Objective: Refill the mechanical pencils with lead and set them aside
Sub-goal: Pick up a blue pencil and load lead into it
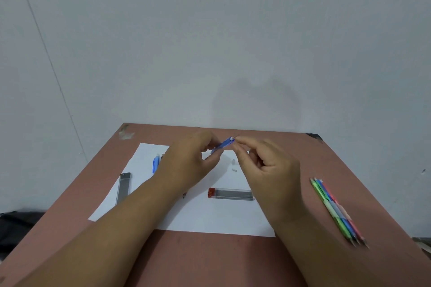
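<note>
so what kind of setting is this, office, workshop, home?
Probably a plain home or office desk set up for the recording; which one can't be told. A reddish-brown table pushed against a bare pale wall, a white paper sheet as work mat, and lead cases laid out.

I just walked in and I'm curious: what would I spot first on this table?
Two hands meet above the white paper: the left hand holds up a blue mechanical pencil, and the right hand pinches at its top end. A row of colourful mechanical pencils lies at the table's right side, and a clear lead case with a red cap lies on the paper.
</note>
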`<action>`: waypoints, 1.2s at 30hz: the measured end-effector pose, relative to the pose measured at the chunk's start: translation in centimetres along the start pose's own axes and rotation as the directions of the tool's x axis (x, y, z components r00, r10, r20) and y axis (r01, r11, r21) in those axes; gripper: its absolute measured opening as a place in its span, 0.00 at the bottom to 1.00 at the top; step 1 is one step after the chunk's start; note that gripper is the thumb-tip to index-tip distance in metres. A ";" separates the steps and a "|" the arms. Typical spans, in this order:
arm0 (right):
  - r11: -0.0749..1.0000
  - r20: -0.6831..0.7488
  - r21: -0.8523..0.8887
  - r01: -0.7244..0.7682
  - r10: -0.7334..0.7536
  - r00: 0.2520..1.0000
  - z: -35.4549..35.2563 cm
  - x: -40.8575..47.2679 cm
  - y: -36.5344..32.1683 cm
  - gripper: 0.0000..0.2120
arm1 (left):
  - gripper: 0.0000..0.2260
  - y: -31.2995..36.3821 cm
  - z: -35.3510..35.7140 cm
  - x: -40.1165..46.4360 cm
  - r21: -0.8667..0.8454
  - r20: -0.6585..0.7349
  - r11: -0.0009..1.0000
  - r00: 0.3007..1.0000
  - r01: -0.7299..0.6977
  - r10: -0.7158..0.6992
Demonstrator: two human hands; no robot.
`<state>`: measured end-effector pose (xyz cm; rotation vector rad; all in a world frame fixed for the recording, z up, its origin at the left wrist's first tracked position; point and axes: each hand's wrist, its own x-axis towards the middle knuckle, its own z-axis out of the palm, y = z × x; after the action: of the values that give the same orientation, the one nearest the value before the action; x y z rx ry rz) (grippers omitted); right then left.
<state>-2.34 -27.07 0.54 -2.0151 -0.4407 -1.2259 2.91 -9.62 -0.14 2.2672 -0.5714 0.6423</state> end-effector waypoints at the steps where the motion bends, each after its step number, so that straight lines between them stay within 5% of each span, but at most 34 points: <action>1: 1.000 0.010 0.002 -0.007 0.007 1.000 0.0 0.0 0.0 0.05 | 0.02 -0.1 0.0 0.0 -0.014 0.007 1.000 1.000 0.014 -0.013; 8: 0.973 0.110 -0.148 -0.178 0.195 0.975 0.1 -0.1 1.0 0.08 | 0.11 0.1 -0.3 0.2 -0.179 -0.002 0.976 0.992 0.126 -0.129; 12: 0.894 0.290 -0.318 -0.316 0.410 0.865 0.4 -0.2 2.2 0.06 | 0.11 0.0 -0.4 0.3 -0.207 -0.031 0.966 0.986 0.156 -0.165; 16: 0.835 0.403 -0.486 -0.257 0.475 0.782 0.9 -0.4 3.1 0.13 | 0.06 -0.4 -0.4 0.3 -0.209 -0.043 0.967 0.987 0.146 -0.158; 22: 0.819 0.443 -0.497 -0.286 0.523 0.728 1.4 -0.5 3.3 0.19 | 0.07 -0.6 -0.2 0.4 -0.143 -0.044 0.988 0.996 0.066 -0.073; 28: 0.851 0.428 -0.451 -0.268 0.470 0.772 1.3 -0.3 2.6 0.15 | 0.08 -1.1 0.0 0.5 -0.119 -0.043 0.992 0.998 0.034 -0.039; 32: 0.957 0.240 -0.217 -0.195 0.246 0.939 0.8 -0.2 1.6 0.06 | 0.08 -1.2 -0.1 0.6 -0.059 -0.047 0.998 0.999 0.023 -0.026; 36: 0.992 0.084 -0.088 -0.094 0.101 0.991 0.3 -0.2 0.7 0.03 | 0.08 -1.6 0.0 0.7 -0.017 -0.051 1.000 0.999 0.016 -0.017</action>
<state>-1.75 -27.31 0.01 -2.1425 -0.3339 -1.1155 4.33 -8.72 -0.55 2.2309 -0.5315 0.6825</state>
